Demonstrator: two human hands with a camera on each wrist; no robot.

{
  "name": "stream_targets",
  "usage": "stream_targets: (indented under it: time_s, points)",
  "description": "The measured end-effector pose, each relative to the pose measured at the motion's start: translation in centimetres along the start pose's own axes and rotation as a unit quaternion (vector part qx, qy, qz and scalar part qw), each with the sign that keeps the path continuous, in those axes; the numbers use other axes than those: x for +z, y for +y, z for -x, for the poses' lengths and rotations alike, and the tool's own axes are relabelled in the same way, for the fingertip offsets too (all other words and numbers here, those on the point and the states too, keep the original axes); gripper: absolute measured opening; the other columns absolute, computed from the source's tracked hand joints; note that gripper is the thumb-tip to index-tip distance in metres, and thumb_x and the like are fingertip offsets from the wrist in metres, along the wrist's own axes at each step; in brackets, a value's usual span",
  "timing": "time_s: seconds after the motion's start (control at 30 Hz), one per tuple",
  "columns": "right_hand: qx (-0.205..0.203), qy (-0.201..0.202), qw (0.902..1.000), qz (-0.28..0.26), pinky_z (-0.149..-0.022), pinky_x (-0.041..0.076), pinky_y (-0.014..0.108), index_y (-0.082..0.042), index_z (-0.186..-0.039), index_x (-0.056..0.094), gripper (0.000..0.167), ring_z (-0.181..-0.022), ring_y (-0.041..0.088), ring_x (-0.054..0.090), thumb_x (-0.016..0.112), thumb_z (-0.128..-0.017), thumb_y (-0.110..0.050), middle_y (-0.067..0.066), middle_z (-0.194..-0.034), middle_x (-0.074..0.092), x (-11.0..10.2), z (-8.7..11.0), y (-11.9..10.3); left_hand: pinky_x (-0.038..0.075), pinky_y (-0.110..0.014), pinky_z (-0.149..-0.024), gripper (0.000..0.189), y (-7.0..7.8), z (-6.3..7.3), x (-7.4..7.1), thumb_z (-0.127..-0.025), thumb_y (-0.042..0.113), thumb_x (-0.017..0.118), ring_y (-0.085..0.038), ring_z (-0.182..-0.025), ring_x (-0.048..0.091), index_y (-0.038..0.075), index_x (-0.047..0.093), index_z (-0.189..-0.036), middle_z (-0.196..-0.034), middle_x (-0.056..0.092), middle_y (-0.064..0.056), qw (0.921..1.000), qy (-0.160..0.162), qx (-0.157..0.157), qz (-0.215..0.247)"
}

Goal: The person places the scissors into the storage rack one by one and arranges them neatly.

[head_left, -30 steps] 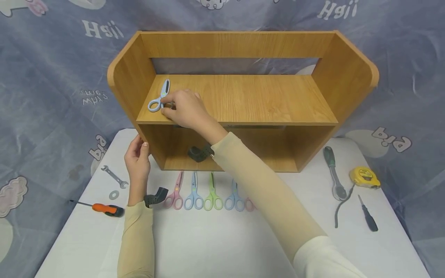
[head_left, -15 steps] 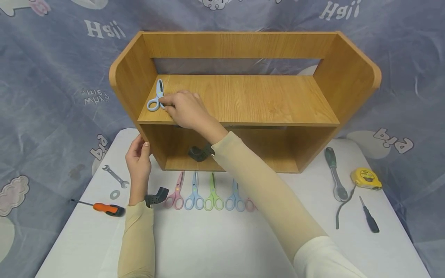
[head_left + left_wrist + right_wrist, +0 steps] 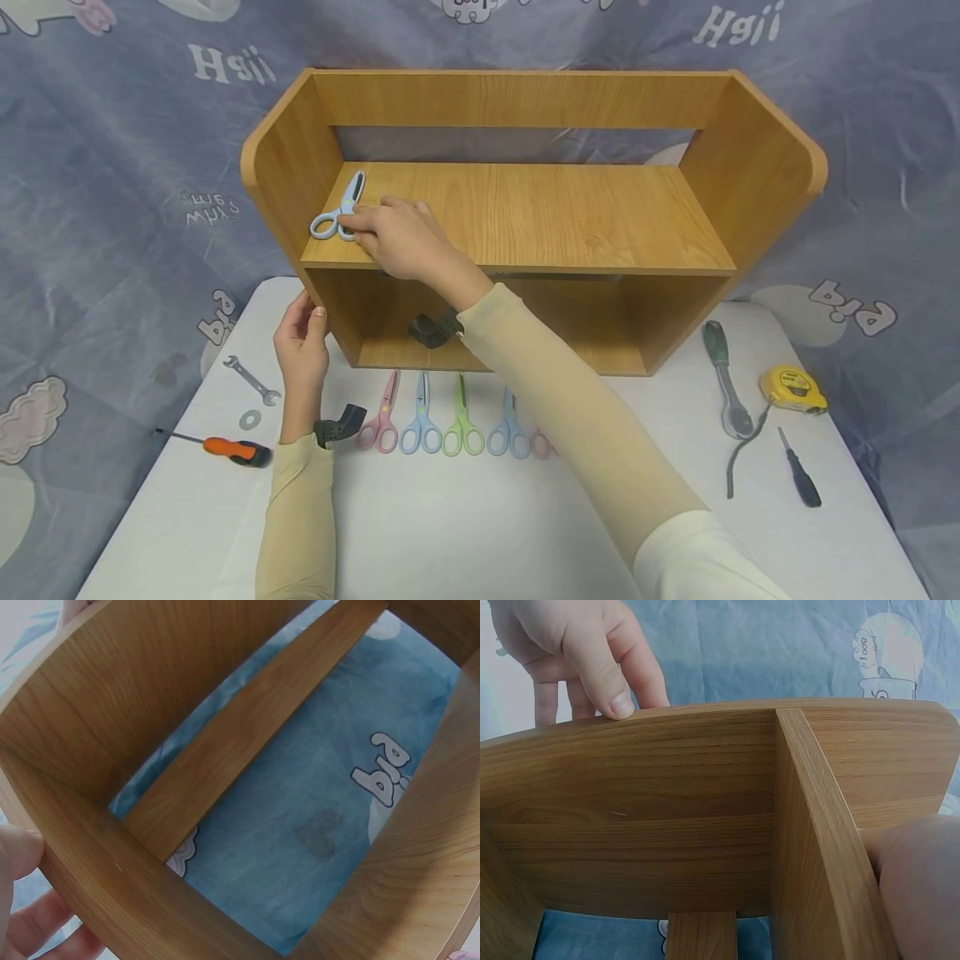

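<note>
Light-blue scissors [image 3: 351, 196] lie on the upper board of a wooden shelf unit [image 3: 525, 212], by its left side panel, blades pointing back and a little right. My right hand [image 3: 401, 237] is at their right handle loop, index finger across it and the thumb lower. In the right wrist view only a rounded bit of this hand [image 3: 922, 885] shows, and the scissors are out of sight. My left hand [image 3: 302, 346] holds the front edge of the left side panel. The right wrist view shows that left hand [image 3: 592, 656] with its thumb over the edge and fingers behind.
Before the shelf lies a row of scissors, pink [image 3: 384, 417], blue [image 3: 420, 417], green [image 3: 461, 417] and more. Left are a wrench [image 3: 251, 381], washer [image 3: 250, 419] and orange screwdriver [image 3: 232, 450]. Right are a ratchet [image 3: 723, 375], tape measure [image 3: 791, 388] and dark screwdriver [image 3: 801, 475].
The blue scissors on the board swung upright and then leaned right again, their handles now slightly further left. My right hand stays over them. The left hand keeps its hold on the panel.
</note>
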State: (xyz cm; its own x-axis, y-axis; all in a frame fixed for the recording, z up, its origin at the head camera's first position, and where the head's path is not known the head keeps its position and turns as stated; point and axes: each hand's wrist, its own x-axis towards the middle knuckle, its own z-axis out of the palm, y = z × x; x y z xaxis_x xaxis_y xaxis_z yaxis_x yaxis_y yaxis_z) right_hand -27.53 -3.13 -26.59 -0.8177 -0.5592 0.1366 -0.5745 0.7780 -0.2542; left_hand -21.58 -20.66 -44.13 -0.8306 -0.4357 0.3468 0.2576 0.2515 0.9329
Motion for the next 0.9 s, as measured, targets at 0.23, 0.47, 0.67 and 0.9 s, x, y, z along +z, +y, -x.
stream_targets:
  time_s: [0.23, 0.47, 0.67, 0.9]
  points:
    - [0.000, -0.003, 0.9999, -0.012, -0.117, 0.034, 0.043, -0.036, -0.148, 0.054, 0.041, -0.153, 0.028, 0.036, 0.048, -0.108, -0.037, -0.011, -0.158, 0.046, 0.00, 0.01, 0.03, 0.058, -0.025, -0.099, 0.039, 0.05, -0.02, 0.01, -0.106, 0.015, 0.053, -0.024, -0.127, 0.064, 0.015, 0.059, -0.144, -0.137, 0.066, -0.010, 1.0000, -0.002, 0.001, -0.001]
    - [-0.011, -0.029, 0.9995, 0.004, -0.124, 0.025, 0.050, -0.035, -0.155, 0.043, 0.047, -0.156, 0.031, 0.029, 0.041, -0.109, -0.041, -0.009, -0.164, 0.037, -0.01, -0.16, -0.05, 0.057, -0.028, -0.102, 0.039, 0.01, 0.01, -0.10, -0.106, 0.014, 0.053, -0.024, -0.130, 0.063, 0.014, 0.058, -0.145, -0.138, 0.065, -0.009, 1.0000, -0.003, -0.002, 0.002]
    - [-0.018, -0.022, 0.9996, 0.003, -0.123, 0.027, 0.049, -0.034, -0.155, 0.044, 0.046, -0.155, 0.032, 0.030, 0.042, -0.109, -0.040, -0.008, -0.163, 0.039, 0.12, -0.06, -0.07, 0.057, -0.026, -0.100, 0.039, 0.12, 0.13, -0.15, -0.106, 0.013, 0.052, -0.024, -0.128, 0.064, 0.014, 0.058, -0.145, -0.137, 0.065, -0.011, 1.0000, -0.003, -0.002, 0.003]
    - [-0.017, -0.015, 0.9997, 0.003, -0.125, 0.027, 0.051, -0.032, -0.156, 0.043, 0.047, -0.155, 0.032, 0.030, 0.042, -0.109, -0.038, -0.007, -0.164, 0.039, 0.18, 0.08, -0.06, 0.058, -0.027, -0.100, 0.039, 0.09, -0.02, -0.07, -0.106, 0.015, 0.052, -0.025, -0.127, 0.064, 0.014, 0.058, -0.145, -0.137, 0.065, -0.011, 1.0000, -0.004, 0.000, -0.002]
